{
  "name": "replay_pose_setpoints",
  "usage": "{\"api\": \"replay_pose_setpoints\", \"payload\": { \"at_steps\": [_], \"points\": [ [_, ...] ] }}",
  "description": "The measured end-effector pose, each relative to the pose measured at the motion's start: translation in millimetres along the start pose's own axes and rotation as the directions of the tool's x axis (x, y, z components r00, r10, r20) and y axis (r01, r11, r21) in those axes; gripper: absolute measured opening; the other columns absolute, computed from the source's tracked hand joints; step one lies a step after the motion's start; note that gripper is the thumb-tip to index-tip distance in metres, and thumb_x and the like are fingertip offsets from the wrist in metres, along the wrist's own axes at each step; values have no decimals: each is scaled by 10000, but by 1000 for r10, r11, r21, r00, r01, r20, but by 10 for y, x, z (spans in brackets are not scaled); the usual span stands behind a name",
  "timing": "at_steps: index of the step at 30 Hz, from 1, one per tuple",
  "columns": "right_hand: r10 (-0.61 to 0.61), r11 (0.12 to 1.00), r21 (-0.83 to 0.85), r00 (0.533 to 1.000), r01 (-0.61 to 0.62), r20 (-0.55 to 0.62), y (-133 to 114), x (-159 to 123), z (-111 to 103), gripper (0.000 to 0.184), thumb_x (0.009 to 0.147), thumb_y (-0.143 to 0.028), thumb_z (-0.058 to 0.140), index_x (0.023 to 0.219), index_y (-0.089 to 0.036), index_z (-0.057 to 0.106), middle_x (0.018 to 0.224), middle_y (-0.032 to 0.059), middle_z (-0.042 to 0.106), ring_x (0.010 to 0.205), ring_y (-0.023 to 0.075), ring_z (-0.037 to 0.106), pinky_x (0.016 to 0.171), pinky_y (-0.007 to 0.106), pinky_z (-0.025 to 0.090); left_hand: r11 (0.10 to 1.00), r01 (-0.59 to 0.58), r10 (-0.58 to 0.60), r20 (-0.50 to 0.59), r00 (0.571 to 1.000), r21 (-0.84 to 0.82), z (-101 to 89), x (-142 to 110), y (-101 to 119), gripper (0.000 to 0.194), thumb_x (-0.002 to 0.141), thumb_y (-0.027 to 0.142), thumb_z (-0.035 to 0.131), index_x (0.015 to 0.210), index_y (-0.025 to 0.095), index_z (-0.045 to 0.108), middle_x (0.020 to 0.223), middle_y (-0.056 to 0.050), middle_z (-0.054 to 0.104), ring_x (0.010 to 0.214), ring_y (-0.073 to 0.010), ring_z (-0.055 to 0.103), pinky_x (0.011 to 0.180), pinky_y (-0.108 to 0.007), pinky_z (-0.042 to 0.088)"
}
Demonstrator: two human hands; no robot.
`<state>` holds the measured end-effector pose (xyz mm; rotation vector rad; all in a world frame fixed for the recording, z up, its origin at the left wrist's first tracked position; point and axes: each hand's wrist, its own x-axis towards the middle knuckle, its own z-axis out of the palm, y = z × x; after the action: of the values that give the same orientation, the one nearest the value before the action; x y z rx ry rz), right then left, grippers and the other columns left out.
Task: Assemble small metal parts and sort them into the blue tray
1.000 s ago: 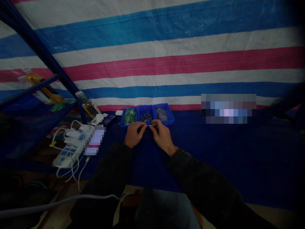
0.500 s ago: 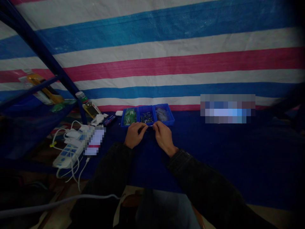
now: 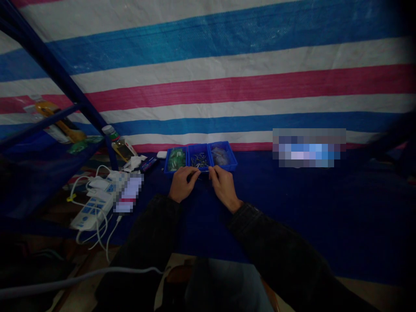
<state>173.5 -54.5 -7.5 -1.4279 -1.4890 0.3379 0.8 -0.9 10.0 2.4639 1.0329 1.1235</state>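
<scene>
My left hand [image 3: 182, 184] has its thumb and forefinger pinched on one end of a thin, shiny, rod-like piece [image 3: 204, 171]. At the other end, the fingertips of my right hand [image 3: 224, 185] are closed on it too, though the grip is small and dark. Just beyond my fingers stand three joined blue bins [image 3: 235, 164]. Green pieces [image 3: 177, 158] fill the left one, and the middle one has many thin metal pieces [image 3: 199, 160]. In the right bin lie clear, plastic-looking pieces [image 3: 220, 156].
A white power strip [image 3: 86, 216] with tangled cables and a phone [image 3: 129, 195] lie at left. Behind them are a bottle [image 3: 120, 143], crumpled tissue [image 3: 134, 163] and a small white case [image 3: 161, 154]. A blue metal frame [image 3: 61, 78] rises at left. A blurred bright object [image 3: 308, 149] sits at right.
My right fingertips have shifted slightly away from my left ones, and the gap between them is a little wider. Both hands stay pinched in front of the bins.
</scene>
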Motion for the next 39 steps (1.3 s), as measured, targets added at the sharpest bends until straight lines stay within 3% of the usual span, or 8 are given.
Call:
{"api": "replay_pose_setpoints", "payload": {
  "at_steps": [8,17,22,28,35,39],
  "points": [
    [-26,992,119,998,33,-59,47,14,21,189,998,-298,488,959,-218,654,867,51,696,824,218,654,718,320,487,999,34,-34,-10,999,19,-5,3,-3,188,974,350,604,922,200,706,829,-24,710,773,-174,630,789,-322,487],
    [-94,991,79,988,104,-120,73,40,-1,136,963,-188,517,935,-217,647,936,51,658,892,216,636,797,336,490,999,24,-24,-15,1000,36,1,0,-13,201,974,354,601,929,195,714,845,-30,722,795,-177,646,800,-319,495],
    [-62,998,5,972,65,-229,143,101,-65,118,962,-206,538,936,-219,652,944,50,660,906,219,629,814,347,482,996,57,-57,-6,998,72,-62,4,-67,236,973,385,601,971,202,749,613,25,636,538,-118,570,599,-250,448],
    [-13,1000,2,955,14,-297,228,146,-111,118,961,-247,565,924,-210,671,921,49,674,827,206,618,772,340,471,991,16,-32,116,993,134,-174,-19,-157,225,969,353,602,1002,213,775,658,3,702,542,-127,606,606,-254,469],
    [-89,990,-126,968,61,-236,236,155,-27,116,961,-273,605,912,-223,698,914,38,730,847,221,635,888,398,412,985,1,-56,314,948,171,-151,-59,-167,233,951,336,624,1113,246,765,692,-9,717,600,-157,651,621,-262,472],
    [-145,984,-131,971,121,-191,240,176,2,152,981,-253,577,1005,-236,727,1033,47,766,974,244,653,909,404,397,970,-27,-69,381,922,241,-76,-66,-139,221,956,342,619,1115,276,757,709,-6,716,610,-161,652,631,-257,461]
  ]
}}
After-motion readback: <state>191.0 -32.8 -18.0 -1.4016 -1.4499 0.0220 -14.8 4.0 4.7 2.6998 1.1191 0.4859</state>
